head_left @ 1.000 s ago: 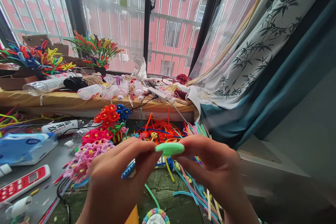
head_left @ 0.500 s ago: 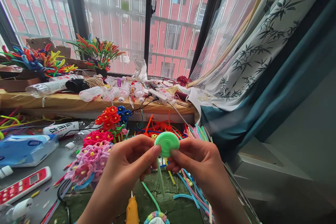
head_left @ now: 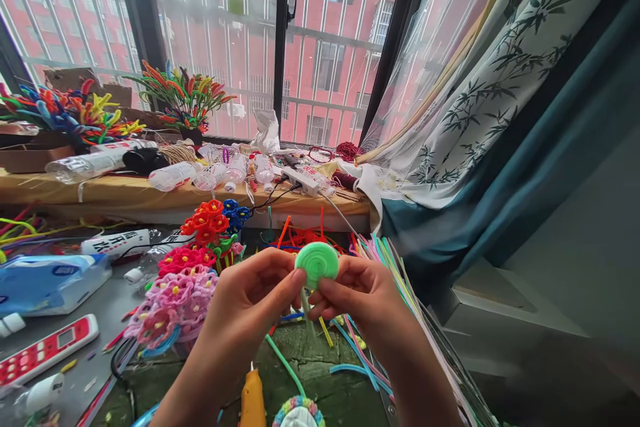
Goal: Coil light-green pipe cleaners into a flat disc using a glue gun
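Note:
Between my hands is a light green coiled disc (head_left: 317, 263), wound in a flat spiral like pipe cleaner, with a pale green tail hanging beneath it. My left hand (head_left: 255, 297) pinches its left edge with thumb and fingers. From the other side my right hand (head_left: 357, 290) pinches the lower right edge, thumb on the front face. Below them on the dark green work surface lie a green pipe cleaner (head_left: 286, 365), a yellow-orange glue gun (head_left: 253, 400) and a round piece with a multicoloured fuzzy rim (head_left: 299, 412), cut off by the frame's bottom.
Pink flowers (head_left: 173, 303) and red flowers (head_left: 205, 221) stand left of my hands. Bundled pipe cleaners (head_left: 387, 260) lie to the right. A tissue pack (head_left: 53, 283) and a red-and-white remote (head_left: 47, 350) lie at far left. Plastic bottles (head_left: 175, 175) and a power strip (head_left: 302, 181) crowd the windowsill.
Both hands still hold the green disc, which has risen slightly. My right hand has shifted a little left, its thumb and fingers closer in on the disc.

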Action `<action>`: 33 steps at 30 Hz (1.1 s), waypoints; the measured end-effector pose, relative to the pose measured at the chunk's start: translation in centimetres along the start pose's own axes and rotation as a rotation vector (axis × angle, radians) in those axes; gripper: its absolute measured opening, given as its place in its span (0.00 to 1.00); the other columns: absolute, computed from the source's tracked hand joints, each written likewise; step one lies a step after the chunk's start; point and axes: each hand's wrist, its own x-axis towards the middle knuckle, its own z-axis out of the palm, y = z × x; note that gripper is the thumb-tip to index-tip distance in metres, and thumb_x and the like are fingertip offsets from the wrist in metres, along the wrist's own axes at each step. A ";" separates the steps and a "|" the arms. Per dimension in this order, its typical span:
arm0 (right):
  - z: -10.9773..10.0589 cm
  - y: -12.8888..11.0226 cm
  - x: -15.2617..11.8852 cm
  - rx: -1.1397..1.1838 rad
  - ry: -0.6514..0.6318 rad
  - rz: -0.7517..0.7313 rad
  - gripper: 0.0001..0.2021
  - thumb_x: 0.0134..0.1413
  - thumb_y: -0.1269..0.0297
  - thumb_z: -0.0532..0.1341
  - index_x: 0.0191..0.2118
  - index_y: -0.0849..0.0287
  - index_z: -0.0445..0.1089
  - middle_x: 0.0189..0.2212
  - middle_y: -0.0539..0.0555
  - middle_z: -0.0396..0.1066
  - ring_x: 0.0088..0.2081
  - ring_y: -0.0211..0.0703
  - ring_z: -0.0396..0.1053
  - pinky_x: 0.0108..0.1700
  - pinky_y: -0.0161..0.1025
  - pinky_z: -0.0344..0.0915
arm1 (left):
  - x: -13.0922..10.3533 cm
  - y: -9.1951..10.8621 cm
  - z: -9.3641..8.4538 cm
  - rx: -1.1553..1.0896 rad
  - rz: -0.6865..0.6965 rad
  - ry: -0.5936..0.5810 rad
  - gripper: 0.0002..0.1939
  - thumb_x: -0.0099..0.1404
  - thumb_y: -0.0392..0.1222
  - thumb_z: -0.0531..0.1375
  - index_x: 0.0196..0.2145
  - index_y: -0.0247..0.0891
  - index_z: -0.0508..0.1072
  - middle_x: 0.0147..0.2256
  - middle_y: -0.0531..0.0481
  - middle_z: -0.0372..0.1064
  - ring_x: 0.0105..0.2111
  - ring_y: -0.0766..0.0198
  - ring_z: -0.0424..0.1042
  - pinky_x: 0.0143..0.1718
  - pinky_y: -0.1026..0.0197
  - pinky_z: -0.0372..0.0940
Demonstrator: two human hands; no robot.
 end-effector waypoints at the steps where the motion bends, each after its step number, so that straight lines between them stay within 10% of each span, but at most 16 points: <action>1: -0.1 0.0 0.0 -0.013 -0.014 0.005 0.15 0.41 0.58 0.80 0.26 0.61 0.78 0.23 0.53 0.81 0.24 0.39 0.79 0.27 0.30 0.75 | 0.1 0.0 -0.3 0.018 -0.004 -0.019 0.11 0.57 0.48 0.70 0.31 0.38 0.78 0.23 0.55 0.70 0.24 0.69 0.65 0.23 0.71 0.57; 10: -1.9 -1.4 -1.0 -0.417 0.069 -0.134 0.18 0.45 0.52 0.77 0.38 0.61 0.82 0.21 0.47 0.69 0.22 0.34 0.62 0.25 0.32 0.56 | 0.8 -0.3 -2.1 0.306 0.084 -0.244 0.06 0.60 0.43 0.67 0.29 0.38 0.78 0.22 0.55 0.70 0.23 0.67 0.66 0.25 0.68 0.59; 33: 0.0 -0.7 0.0 -0.171 0.123 -0.140 0.16 0.35 0.58 0.81 0.29 0.60 0.78 0.18 0.48 0.76 0.19 0.39 0.74 0.22 0.31 0.70 | 0.3 -0.2 -0.2 0.216 0.124 0.002 0.06 0.58 0.44 0.69 0.32 0.40 0.81 0.26 0.53 0.77 0.28 0.64 0.73 0.30 0.66 0.66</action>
